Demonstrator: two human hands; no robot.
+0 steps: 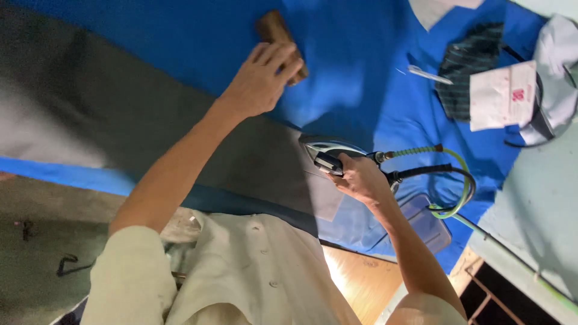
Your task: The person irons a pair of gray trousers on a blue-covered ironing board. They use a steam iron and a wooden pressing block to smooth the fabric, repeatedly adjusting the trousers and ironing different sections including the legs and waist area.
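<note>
In the head view, the left hand [262,78] presses on a wooden block [278,36] on the blue bench [180,36]. The right hand [361,179] grips an iron [325,153]; hoses [448,174] curl beside it, folded cloths [500,84] lie beyond.

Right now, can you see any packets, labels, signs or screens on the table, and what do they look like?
White paper packet: far right of the blue cloth, rectangular, white with a small red mark, lying partly over a dark striped fabric piece.
No signs or screens are in view.
The left hand rests on a brown wooden block; the right hand grips a steam iron; neither shows a label.
</note>
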